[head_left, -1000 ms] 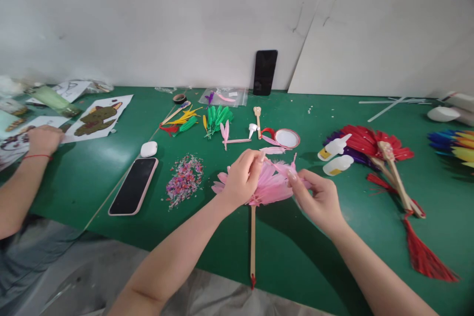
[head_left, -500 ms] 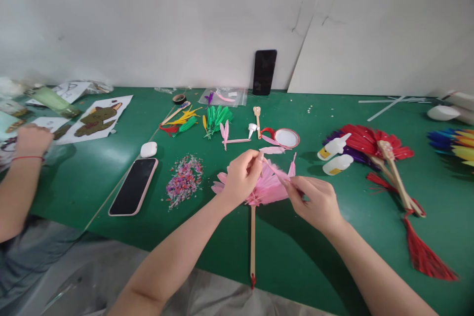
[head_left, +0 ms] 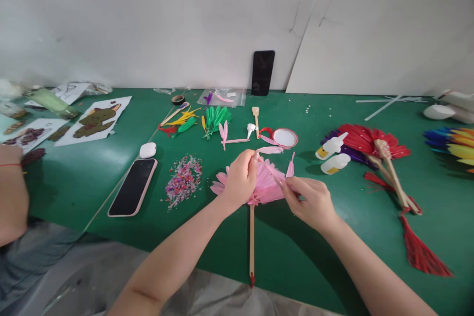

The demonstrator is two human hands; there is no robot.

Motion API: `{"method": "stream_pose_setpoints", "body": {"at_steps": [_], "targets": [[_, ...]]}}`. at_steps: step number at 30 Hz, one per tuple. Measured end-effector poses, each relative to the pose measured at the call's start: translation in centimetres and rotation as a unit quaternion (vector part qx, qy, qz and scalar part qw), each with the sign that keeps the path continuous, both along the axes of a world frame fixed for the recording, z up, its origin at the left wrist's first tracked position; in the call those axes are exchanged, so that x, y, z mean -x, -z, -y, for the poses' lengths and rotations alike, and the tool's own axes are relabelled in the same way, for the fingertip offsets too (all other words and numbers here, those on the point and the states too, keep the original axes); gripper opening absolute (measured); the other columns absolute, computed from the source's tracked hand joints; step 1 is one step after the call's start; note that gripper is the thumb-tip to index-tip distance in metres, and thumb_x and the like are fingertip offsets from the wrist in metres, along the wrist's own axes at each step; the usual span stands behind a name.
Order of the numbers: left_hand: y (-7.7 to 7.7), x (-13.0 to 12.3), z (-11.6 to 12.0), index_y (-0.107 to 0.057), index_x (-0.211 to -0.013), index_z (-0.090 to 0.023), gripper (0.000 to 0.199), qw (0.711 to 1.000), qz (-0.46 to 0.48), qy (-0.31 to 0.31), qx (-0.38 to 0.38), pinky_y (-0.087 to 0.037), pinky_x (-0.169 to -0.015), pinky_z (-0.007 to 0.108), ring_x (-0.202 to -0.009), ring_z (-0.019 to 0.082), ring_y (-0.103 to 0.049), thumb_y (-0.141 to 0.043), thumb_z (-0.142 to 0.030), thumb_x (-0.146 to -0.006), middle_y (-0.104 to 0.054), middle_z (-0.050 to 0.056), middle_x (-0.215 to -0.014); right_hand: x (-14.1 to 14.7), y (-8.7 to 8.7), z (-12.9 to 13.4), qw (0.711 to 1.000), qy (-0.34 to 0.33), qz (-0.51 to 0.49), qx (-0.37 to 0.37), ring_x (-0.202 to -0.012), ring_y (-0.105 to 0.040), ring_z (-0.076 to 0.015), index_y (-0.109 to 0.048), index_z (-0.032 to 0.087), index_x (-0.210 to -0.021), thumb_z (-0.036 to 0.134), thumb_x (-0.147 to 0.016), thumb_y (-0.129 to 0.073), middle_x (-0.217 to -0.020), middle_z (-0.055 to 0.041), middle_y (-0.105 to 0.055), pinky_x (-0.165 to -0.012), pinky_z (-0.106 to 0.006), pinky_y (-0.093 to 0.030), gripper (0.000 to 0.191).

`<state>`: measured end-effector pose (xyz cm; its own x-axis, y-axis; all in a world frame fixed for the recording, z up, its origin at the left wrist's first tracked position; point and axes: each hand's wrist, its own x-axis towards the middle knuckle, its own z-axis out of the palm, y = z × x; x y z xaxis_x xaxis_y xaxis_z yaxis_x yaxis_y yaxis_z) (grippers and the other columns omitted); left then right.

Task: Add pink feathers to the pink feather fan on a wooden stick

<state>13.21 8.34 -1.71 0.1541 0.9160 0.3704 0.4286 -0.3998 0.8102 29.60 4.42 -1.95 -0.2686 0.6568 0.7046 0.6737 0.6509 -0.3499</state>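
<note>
Drawn closer together, my left fingers [head_left: 248, 157] and right fingers [head_left: 301, 185] pinch closed on a pink feather [head_left: 270, 170], seemingly straightening it between.

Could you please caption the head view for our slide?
Left hand and right hand pinch a pink feather over a feather fan on a green table.

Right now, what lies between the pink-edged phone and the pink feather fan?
In the head view, a scattered pile of tiny multicoloured bits lies between the pink-edged phone and pink feather fan, with green tabletop showing either side.
</note>
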Motion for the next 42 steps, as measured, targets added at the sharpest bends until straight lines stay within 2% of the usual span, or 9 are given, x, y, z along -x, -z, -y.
{"method": "stream_pose_setpoints", "body": {"at_steps": [6,10,16,26,30,35,39,42], "targets": [[-0.4,-0.1,0.0,-0.051,-0.076,-0.017,0.024,1.0,0.0,-0.015,-0.004,-0.038,-0.061,0.024,-0.059,0.012,-0.051,-0.038,-0.025,-0.093,-0.051,-0.001,-0.061,0.3,0.0,0.4,0.997,0.022,-0.05,0.06,-0.042,-0.025,-0.0071,-0.038,0.019,-0.054,0.018,-0.086,-0.053,-0.047,0.007,-0.026,-0.042,-0.021,-0.025,0.036],[-0.8,-0.3,0.1,-0.051,-0.072,-0.017,0.025,1.0,0.01,-0.026,0.009,-0.038,-0.06,0.024,-0.059,0.012,-0.051,-0.039,-0.025,-0.093,-0.052,-0.001,-0.06,0.4,-0.2,0.5,0.988,0.013,-0.093,0.12,-0.041,-0.03,-0.0062,-0.045,0.018,-0.057,0.02,-0.087,-0.052,-0.045,0.0065,-0.035,-0.042,-0.019,-0.029,0.031],[-1.0,-0.3,0.2,-0.049,-0.07,-0.018,0.025,0.999,0.025,-0.029,0.007,-0.036,-0.058,0.023,-0.058,0.011,-0.05,-0.041,-0.024,-0.092,-0.05,-0.002,-0.06,0.4,-0.2,0.5,0.974,-0.008,-0.139,0.18,-0.036,-0.036,-0.0051,-0.046,0.018,-0.058,0.021,-0.087,-0.053,-0.04,0.0072,-0.04,-0.041,-0.018,-0.032,0.029],[-1.1,-0.3,0.2,-0.046,-0.068,-0.018,0.026,0.999,0.033,-0.042,0.007,-0.033,-0.055,0.023,-0.053,0.009,-0.043,-0.041,-0.024,-0.092,-0.044,-0.004,-0.056,0.5,-0.3,0.7,0.954,-0.007,-0.179,0.242,-0.031,-0.038,-0.006,-0.054,0.017,-0.062,0.024,-0.086,-0.053,-0.036,0.0071,-0.044,-0.04,-0.02,-0.032,0.026],[-0.9,-0.5,0.4,-0.047,-0.069,-0.018,0.028,0.998,0.05,-0.036,0.033,-0.032,-0.051,0.023,-0.048,0.008,-0.04,-0.039,-0.029,-0.093,-0.041,-0.005,-0.053,0.5,-0.3,0.6,0.951,-0.009,-0.182,0.248,-0.031,-0.038,-0.0061,-0.055,0.017,-0.062,0.026,-0.087,-0.052,-0.035,0.0069,-0.044,-0.039,-0.021,-0.032,0.027],[-0.7,0.1,-0.3,-0.047,-0.07,-0.018,0.029,0.986,0.131,-0.042,0.091,-0.029,-0.042,0.021,-0.04,0.006,-0.035,-0.04,-0.036,-0.092,-0.038,-0.007,-0.05,0.5,-0.4,0.7,0.943,-0.009,-0.199,0.266,-0.03,-0.038,-0.0063,-0.054,0.017,-0.061,0.029,-0.087,-0.052,-0.034,0.0066,-0.042,-0.038,-0.021,-0.032,0.029],[-1.0,1.8,-2.3,-0.044,-0.066,-0.019,0.028,0.948,0.281,-0.09,0.12,-0.021,-0.035,0.02,-0.033,0.004,-0.028,-0.044,-0.036,-0.089,-0.028,-0.009,-0.047,0.3,-0.6,0.9,0.924,0.009,-0.246,0.294,-0.029,-0.036,-0.0068,-0.054,0.017,-0.059,0.034,-0.086,-0.055,-0.033,0.0067,-0.039,-0.035,-0.021,-0.029,0.032],[-1.3,2.8,-3.3,-0.041,-0.06,-0.019,0.029,0.932,0.318,-0.12,0.124,-0.018,-0.033,0.019,-0.033,0.003,-0.025,-0.049,-0.033,-0.084,-0.024,-0.009,-0.047,0.2,-0.8,0.9,0.908,0.004,-0.277,0.315,-0.029,-0.037,-0.0075,-0.054,0.018,-0.06,0.039,-0.084,-0.058,-0.035,0.0063,-0.04,-0.033,-0.022,-0.028,0.032]]}}
